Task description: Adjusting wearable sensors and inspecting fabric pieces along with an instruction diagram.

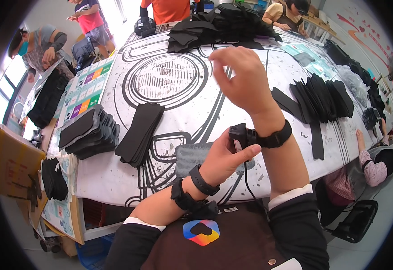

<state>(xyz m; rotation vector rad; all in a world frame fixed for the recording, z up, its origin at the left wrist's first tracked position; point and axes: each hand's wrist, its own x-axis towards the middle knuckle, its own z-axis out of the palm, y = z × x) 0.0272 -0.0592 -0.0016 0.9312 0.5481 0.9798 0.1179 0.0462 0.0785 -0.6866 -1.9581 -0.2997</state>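
My left hand [223, 157] is closed around a small black camera [238, 135] on the strap at my right wrist, its thumb lying along the near side. A thin black cable [247, 182] hangs down from the camera. My right hand [243, 74] is raised above the table with loosely bent fingers, the fingertips apart and nothing seen in them. Beneath my left hand lies a grey fabric-like piece [189, 157], partly covered. Left of it are a stack of long black strips [141, 132] and a thicker pile of black and grey pieces [90, 130].
Fanned black strips [320, 101] lie on the right of the white printed table cover [102, 175]. A large black heap [223, 27] sits at the far edge. Several people are around the table, one person's arm [361, 140] close at the right. A yellow carton [16, 162] stands left.
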